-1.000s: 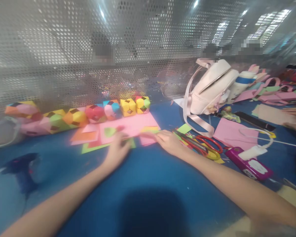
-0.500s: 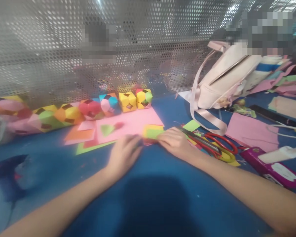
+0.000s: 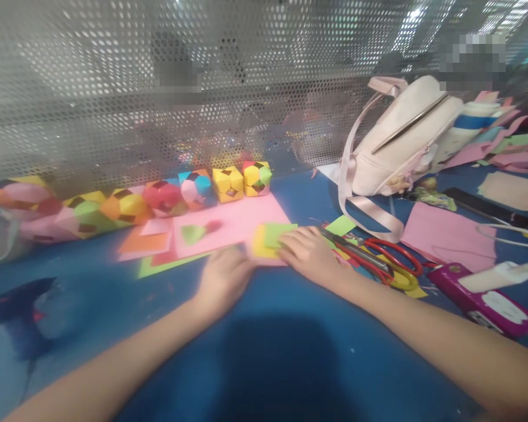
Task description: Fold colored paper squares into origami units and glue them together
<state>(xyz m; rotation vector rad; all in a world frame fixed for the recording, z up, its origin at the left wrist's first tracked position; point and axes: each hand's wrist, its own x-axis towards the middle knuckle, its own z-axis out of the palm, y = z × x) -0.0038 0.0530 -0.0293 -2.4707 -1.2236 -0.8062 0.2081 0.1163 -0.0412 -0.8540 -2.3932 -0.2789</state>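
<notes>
My right hand [image 3: 310, 255] lies at the right end of a small green paper [image 3: 276, 234], its fingers closed over the edge. Beneath the green piece is a yellow paper [image 3: 259, 243], with a pink edge showing below. At the left side of these papers my left hand [image 3: 226, 275] is curled, slightly blurred; what its fingers hold is hidden. Behind both hands lies a large pink sheet [image 3: 246, 214], bearing a blurred green folded piece [image 3: 192, 234] and a small red one. Orange paper [image 3: 145, 241] and other coloured sheets lie left of it.
Folded paper balls [image 3: 162, 197] line the perforated metal panel [image 3: 114, 129]. Right of my right hand lie red-handled scissors [image 3: 396, 252], a purple device [image 3: 484, 299] and pink paper [image 3: 453, 237]. A white bag [image 3: 400, 140] stands behind. A dark blue glue gun [image 3: 22, 305] lies left.
The green paper has shifted up and right over the yellow one, showing more yellow at its left. Both hands stay in nearly the same places; the view has shifted slightly.
</notes>
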